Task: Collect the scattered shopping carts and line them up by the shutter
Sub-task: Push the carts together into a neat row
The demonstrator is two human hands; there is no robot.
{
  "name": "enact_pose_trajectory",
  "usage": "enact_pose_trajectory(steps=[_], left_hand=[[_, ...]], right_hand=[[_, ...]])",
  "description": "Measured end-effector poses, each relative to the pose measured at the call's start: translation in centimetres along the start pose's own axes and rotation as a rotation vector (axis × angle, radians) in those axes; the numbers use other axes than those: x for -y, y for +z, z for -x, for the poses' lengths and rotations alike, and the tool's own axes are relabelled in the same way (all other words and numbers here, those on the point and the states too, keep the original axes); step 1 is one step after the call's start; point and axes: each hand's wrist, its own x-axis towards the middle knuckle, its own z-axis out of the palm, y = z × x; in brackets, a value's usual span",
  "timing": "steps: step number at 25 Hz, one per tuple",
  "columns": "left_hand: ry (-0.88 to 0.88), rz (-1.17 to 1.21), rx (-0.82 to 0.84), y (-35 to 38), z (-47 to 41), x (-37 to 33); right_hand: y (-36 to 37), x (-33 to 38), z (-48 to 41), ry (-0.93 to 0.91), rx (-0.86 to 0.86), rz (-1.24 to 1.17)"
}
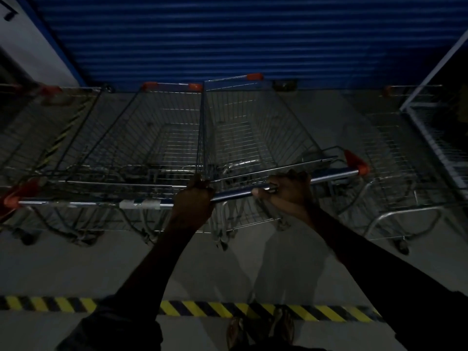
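A left cart [162, 148] and a right cart [243, 140] are stood side by side on the floor [76, 269], noses close to the blue shutter [253, 39]. The right cart's handle [329, 174] is gripped by the right hand [287, 192], fingers curled over it. The left hand [195, 198] is closed where both carts' bars meet; which bar is held cannot be told. Striped tape [202, 309] is laid along the floor's near edge.

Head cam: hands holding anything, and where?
Right hand grips the right silver wire shopping cart's handle bar; left hand grips where both carts' handles meet.
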Motion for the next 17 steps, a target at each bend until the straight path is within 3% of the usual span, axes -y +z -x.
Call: enact_pose_trajectory(steps=[6,17], left_hand=[[0.056,-0.094,-0.013,-0.5,0.1,0.9],[0.087,0.02,-0.053,0.4,0.5,1.3]], right_hand=[[0.1,1.3,1.1,0.059,0.002,0.016],[-0.6,1.9,2.8,0.058,-0.012,0.056]])
